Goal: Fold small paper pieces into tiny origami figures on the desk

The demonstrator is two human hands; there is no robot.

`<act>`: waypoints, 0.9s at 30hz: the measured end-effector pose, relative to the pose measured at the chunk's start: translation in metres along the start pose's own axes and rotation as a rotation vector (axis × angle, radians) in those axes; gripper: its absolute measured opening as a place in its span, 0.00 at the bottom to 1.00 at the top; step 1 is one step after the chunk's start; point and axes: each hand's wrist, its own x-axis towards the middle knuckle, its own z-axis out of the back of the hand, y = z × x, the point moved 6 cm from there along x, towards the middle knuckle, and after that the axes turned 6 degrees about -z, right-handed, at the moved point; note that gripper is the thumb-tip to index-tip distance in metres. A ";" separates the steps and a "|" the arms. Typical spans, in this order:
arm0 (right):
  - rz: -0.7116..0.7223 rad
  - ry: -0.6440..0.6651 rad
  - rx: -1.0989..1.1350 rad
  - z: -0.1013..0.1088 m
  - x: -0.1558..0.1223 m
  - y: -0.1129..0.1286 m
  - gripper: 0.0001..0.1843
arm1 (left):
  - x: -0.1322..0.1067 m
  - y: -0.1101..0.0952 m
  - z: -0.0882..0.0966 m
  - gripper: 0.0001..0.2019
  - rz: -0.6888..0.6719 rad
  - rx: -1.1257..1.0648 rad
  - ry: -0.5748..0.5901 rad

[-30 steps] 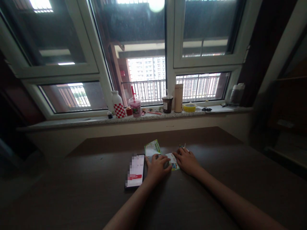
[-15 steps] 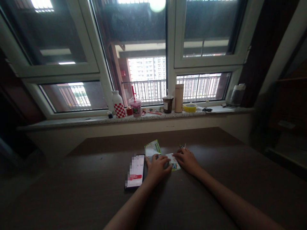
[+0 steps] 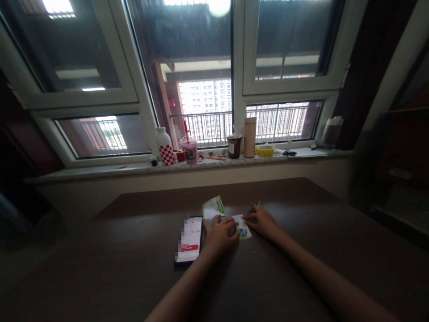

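A small white printed paper (image 3: 244,228) with a blue picture and a green edge lies on the brown table between my two hands. My left hand (image 3: 221,235) rests at its left side, fingers spread and bent, the fingertips touching that edge. On the right edge, the fingers of my right hand (image 3: 262,222) are drawn together and closed on the paper; the exact grip of the fingertips is too small to make out. Left of my left hand lies a phone (image 3: 190,241) with a lit screen. Just beyond that hand is a green and white packet (image 3: 213,207).
A small colourful scrap (image 3: 255,204) lies behind my right hand. Along the window sill (image 3: 140,169) stand a checkered bottle (image 3: 166,150), a pink cup (image 3: 189,150), a dark cup (image 3: 234,146), a beige flask (image 3: 250,137), yellow tape (image 3: 265,151) and scissors (image 3: 289,153).
My right hand has shifted very slightly, its fingers drawn a little closer together at the paper's edge. My left hand, the phone and the packet look unmoved.
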 end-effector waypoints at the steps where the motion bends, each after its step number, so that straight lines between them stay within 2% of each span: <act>1: 0.010 0.013 -0.001 0.000 0.000 0.000 0.15 | 0.000 0.000 0.000 0.17 0.000 0.002 0.001; 27: 0.158 0.192 0.061 0.009 -0.018 -0.002 0.29 | 0.000 0.003 -0.003 0.17 -0.012 -0.017 -0.031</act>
